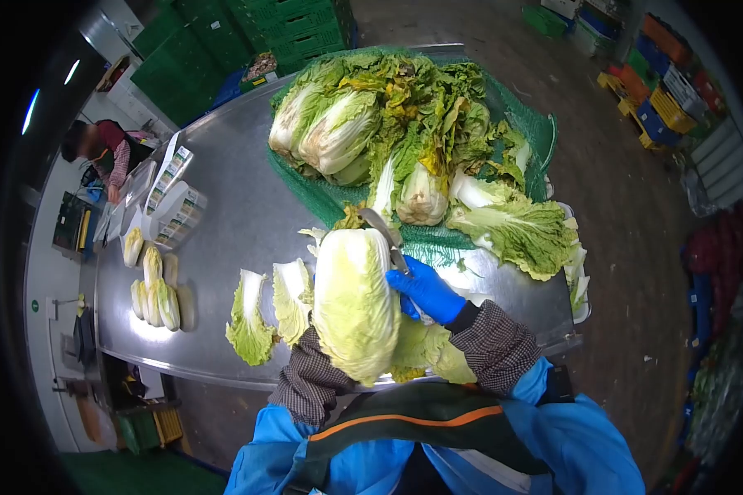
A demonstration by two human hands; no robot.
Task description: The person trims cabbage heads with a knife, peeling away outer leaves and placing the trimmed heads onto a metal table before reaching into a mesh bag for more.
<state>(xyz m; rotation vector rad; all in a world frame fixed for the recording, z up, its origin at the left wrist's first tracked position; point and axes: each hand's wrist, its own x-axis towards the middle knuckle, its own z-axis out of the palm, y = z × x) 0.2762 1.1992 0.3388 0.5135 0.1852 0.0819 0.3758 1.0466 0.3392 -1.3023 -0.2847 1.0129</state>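
A trimmed napa cabbage [356, 305], pale yellow-green with its white base pointing away from me, is held up close to my body. My left hand is hidden behind it; only the checked sleeve [309, 378] shows, running in under the cabbage, which rests on that hand. My right hand [431, 290], in a blue glove, is closed around a knife [378, 226] with a curved blade, beside the cabbage's base on its right. Loose cabbage leaves [252, 318] lie left of the cabbage, and more leaves [433, 351] lie under my right forearm.
Untrimmed cabbages [338, 136] with wilted leaves lie on a green net [305, 186] across the metal table [223, 214]. Small packed cabbages [154, 304] and label rolls [173, 216] are at left. A person [111, 157] works at the far left. Green crates [297, 33] stand behind.
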